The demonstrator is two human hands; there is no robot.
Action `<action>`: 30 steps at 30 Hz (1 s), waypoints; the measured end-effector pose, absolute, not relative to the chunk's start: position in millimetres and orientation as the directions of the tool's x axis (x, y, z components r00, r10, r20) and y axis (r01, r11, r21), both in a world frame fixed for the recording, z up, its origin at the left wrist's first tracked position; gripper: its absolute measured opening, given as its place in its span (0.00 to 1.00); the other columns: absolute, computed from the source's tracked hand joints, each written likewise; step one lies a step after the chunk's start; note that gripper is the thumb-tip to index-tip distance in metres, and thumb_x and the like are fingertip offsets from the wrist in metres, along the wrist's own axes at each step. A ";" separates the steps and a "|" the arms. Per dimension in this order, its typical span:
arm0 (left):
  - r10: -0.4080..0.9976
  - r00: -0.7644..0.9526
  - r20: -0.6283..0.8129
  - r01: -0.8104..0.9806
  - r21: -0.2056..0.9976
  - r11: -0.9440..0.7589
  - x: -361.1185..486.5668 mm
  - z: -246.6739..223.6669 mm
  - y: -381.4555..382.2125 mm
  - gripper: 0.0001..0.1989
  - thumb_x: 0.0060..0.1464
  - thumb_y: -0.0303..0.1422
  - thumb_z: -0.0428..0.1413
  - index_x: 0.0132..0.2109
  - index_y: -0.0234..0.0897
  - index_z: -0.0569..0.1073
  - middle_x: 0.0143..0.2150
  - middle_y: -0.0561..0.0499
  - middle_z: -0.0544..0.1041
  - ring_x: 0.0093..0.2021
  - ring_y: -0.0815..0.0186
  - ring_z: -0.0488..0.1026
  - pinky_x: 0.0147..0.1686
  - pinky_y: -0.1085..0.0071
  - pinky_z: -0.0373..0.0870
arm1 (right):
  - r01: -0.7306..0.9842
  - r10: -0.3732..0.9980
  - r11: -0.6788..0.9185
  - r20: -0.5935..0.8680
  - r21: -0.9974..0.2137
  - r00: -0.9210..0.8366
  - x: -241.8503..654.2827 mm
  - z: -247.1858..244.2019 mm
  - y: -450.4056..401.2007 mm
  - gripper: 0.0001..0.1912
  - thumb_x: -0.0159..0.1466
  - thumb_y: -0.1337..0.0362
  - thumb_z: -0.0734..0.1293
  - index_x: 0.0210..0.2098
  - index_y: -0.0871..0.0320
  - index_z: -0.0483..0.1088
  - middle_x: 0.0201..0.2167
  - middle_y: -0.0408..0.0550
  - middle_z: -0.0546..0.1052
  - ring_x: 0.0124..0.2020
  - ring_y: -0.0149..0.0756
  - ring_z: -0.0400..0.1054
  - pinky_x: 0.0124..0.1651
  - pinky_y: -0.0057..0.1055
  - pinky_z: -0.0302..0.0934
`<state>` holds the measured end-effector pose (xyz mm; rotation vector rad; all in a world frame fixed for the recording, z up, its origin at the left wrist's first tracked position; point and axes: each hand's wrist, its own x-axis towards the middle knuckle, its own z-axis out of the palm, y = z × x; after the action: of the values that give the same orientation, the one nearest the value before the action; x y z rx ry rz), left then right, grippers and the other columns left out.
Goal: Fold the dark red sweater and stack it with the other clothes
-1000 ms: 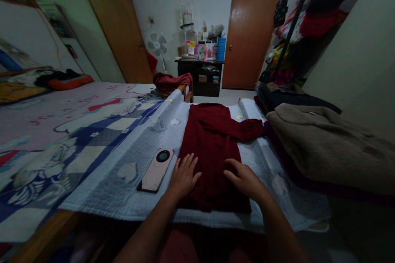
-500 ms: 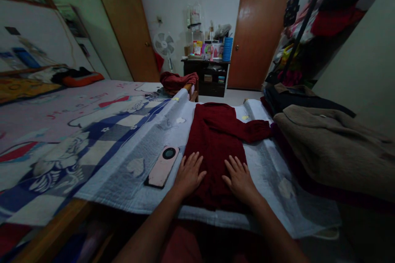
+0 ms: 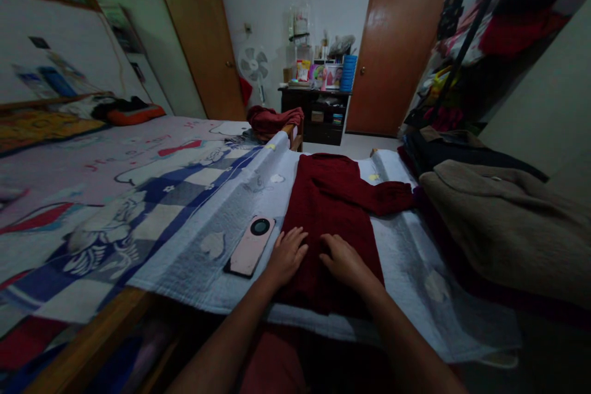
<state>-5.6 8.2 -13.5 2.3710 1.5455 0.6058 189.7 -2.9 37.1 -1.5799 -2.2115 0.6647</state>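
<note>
A dark red long-sleeved top [image 3: 335, 197] lies on a pale blue quilted cloth, its body folded narrow and one sleeve sticking out to the right. My left hand [image 3: 287, 255] rests palm down on the top's left edge, fingers stretched forward. Nearer the middle of the top, my right hand [image 3: 344, 260] lies on the fabric with its fingers a little bent and nothing gripped. Just left of my left hand, a pink smartphone [image 3: 249, 249] with a round black camera lies on the cloth.
The pale blue cloth [image 3: 184, 277] covers the surface before me. To the left is a bed [image 3: 87, 148] with patterned sheets. At right sits a pile of clothes with a brown coat [image 3: 503, 228]. Behind stand a black cabinet [image 3: 318, 132] and a white fan [image 3: 253, 64].
My right hand has slid left toward the middle of the top, its fingers more bent. My left hand stays on the left edge. The whole view has shifted slightly.
</note>
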 end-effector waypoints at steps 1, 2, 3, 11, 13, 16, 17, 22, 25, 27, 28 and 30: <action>0.915 0.340 0.217 0.787 0.467 -0.403 -9.3 -10.7 10.3 0.20 0.65 0.36 0.42 0.61 0.40 0.66 0.65 0.46 0.64 0.66 0.62 0.58 0.65 0.54 0.53 | 0.791 0.953 0.250 -0.004 -0.559 -0.304 185.9 36.6 -1.6 0.20 0.61 0.68 0.63 0.52 0.60 0.67 0.47 0.54 0.74 0.48 0.40 0.68 0.53 0.33 0.58; 0.916 0.326 0.233 0.766 0.503 -0.400 -13.3 -8.1 12.8 0.20 0.65 0.36 0.41 0.60 0.39 0.66 0.65 0.46 0.65 0.66 0.63 0.58 0.65 0.56 0.55 | 0.786 0.957 0.232 -0.009 -0.573 -0.289 182.9 36.2 -0.3 0.19 0.60 0.69 0.63 0.52 0.60 0.67 0.46 0.54 0.74 0.47 0.39 0.68 0.51 0.33 0.58; 0.916 0.310 0.253 0.752 0.525 -0.399 -17.4 -5.6 15.5 0.20 0.65 0.35 0.41 0.59 0.38 0.67 0.65 0.45 0.65 0.66 0.64 0.59 0.64 0.58 0.56 | 0.767 0.959 0.223 -0.008 -0.601 -0.285 180.3 35.8 1.0 0.18 0.60 0.69 0.63 0.51 0.59 0.67 0.45 0.53 0.74 0.46 0.38 0.69 0.50 0.32 0.58; 0.898 0.346 0.271 0.813 0.390 -0.432 -29.7 5.8 40.8 0.21 0.64 0.35 0.42 0.60 0.34 0.67 0.64 0.42 0.66 0.66 0.61 0.59 0.64 0.58 0.58 | 0.634 0.950 0.210 0.003 -0.744 -0.311 171.9 39.7 4.9 0.10 0.57 0.71 0.63 0.38 0.57 0.72 0.33 0.44 0.77 0.33 0.32 0.69 0.37 0.26 0.59; 0.897 0.372 0.238 0.841 0.324 -0.434 -24.7 6.6 45.5 0.21 0.65 0.34 0.43 0.60 0.33 0.66 0.65 0.41 0.65 0.66 0.60 0.58 0.64 0.58 0.56 | 0.627 0.960 0.217 0.048 -0.748 -0.275 175.4 41.9 4.2 0.10 0.57 0.72 0.62 0.37 0.57 0.72 0.31 0.43 0.76 0.32 0.32 0.69 0.37 0.26 0.59; 0.898 0.382 0.217 0.872 0.237 -0.428 -14.9 3.0 48.6 0.22 0.65 0.37 0.44 0.62 0.33 0.64 0.66 0.40 0.62 0.67 0.58 0.57 0.64 0.56 0.55 | 0.642 0.969 0.206 0.064 -0.739 -0.238 184.1 41.8 2.4 0.12 0.58 0.71 0.60 0.38 0.57 0.72 0.32 0.43 0.76 0.32 0.33 0.69 0.37 0.26 0.59; 0.898 0.385 0.214 0.879 0.211 -0.427 -11.8 0.2 48.4 0.23 0.65 0.38 0.45 0.62 0.33 0.64 0.66 0.40 0.61 0.67 0.57 0.56 0.64 0.55 0.55 | 0.662 0.970 0.198 0.047 -0.723 -0.239 187.0 40.7 1.4 0.12 0.58 0.71 0.60 0.39 0.57 0.72 0.33 0.44 0.77 0.34 0.33 0.70 0.38 0.27 0.60; 0.904 0.369 0.215 0.910 0.115 -0.399 -2.7 -17.6 41.5 0.26 0.62 0.43 0.48 0.64 0.38 0.62 0.69 0.42 0.57 0.69 0.51 0.50 0.62 0.49 0.55 | 0.810 0.955 0.209 -0.065 -0.547 -0.291 192.4 36.7 -7.3 0.15 0.61 0.70 0.60 0.46 0.56 0.71 0.42 0.48 0.77 0.44 0.36 0.71 0.46 0.29 0.59; 0.907 0.367 0.204 0.918 0.079 -0.389 -1.5 -19.7 39.6 0.26 0.62 0.43 0.47 0.65 0.40 0.61 0.69 0.43 0.56 0.69 0.51 0.49 0.63 0.44 0.51 | 0.854 0.953 0.241 -0.052 -0.461 -0.297 188.4 45.8 -15.8 0.16 0.62 0.67 0.62 0.49 0.55 0.69 0.44 0.49 0.75 0.45 0.37 0.69 0.48 0.30 0.58; 0.908 0.375 0.188 0.918 0.058 -0.391 -1.2 -16.1 40.6 0.26 0.62 0.42 0.48 0.64 0.40 0.61 0.69 0.42 0.57 0.69 0.50 0.50 0.63 0.42 0.49 | 0.881 0.959 0.267 0.022 -0.391 -0.281 184.1 55.7 -22.9 0.15 0.62 0.64 0.64 0.48 0.56 0.70 0.45 0.52 0.72 0.46 0.40 0.67 0.50 0.33 0.57; 0.908 0.378 0.182 0.918 0.051 -0.392 -1.1 -13.5 41.5 0.25 0.62 0.42 0.48 0.64 0.40 0.62 0.68 0.41 0.58 0.69 0.50 0.50 0.63 0.41 0.48 | 0.890 0.958 0.283 0.063 -0.357 -0.280 181.9 60.3 -26.7 0.14 0.61 0.63 0.65 0.47 0.56 0.70 0.46 0.53 0.71 0.47 0.42 0.65 0.51 0.34 0.57; 0.910 0.381 0.167 0.919 0.046 -0.393 -1.4 -7.9 43.3 0.24 0.62 0.39 0.48 0.63 0.39 0.63 0.68 0.40 0.58 0.69 0.50 0.51 0.63 0.41 0.47 | 0.885 0.941 0.337 0.106 -0.321 -0.320 177.6 66.0 -34.0 0.12 0.60 0.61 0.66 0.43 0.56 0.71 0.45 0.53 0.70 0.46 0.42 0.64 0.51 0.35 0.56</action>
<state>-1.4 43.3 -7.9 2.6547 1.7596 0.2636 177.6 -34.0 66.0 -1.6382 -2.3315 0.2965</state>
